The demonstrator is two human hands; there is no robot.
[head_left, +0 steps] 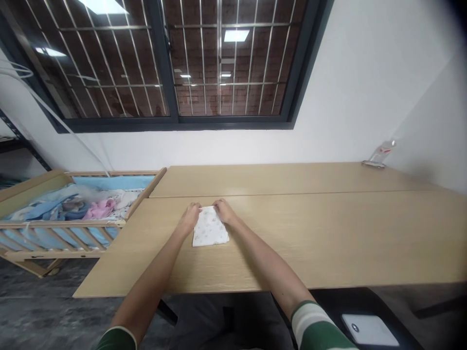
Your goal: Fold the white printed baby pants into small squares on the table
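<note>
A small white cloth (pixel 210 229) with a faint print lies on the wooden table in front of me, in a roughly four-sided shape that widens toward me. My left hand (pixel 190 216) grips its far left corner, fingers closed on the edge. At the far right corner my right hand (pixel 224 211) pinches the same far edge. The near part of the cloth rests against the tabletop. Whether it is folded in layers I cannot tell.
Two light wooden tabletops (pixel 328 233) meet along a seam. At the left stands a wooden crib (pixel 69 224) holding heaped blue and pink fabrics (pixel 100 208). A clear bottle (pixel 381 153) is at the far right corner. A white phone (pixel 369 329) lies on a black seat at lower right.
</note>
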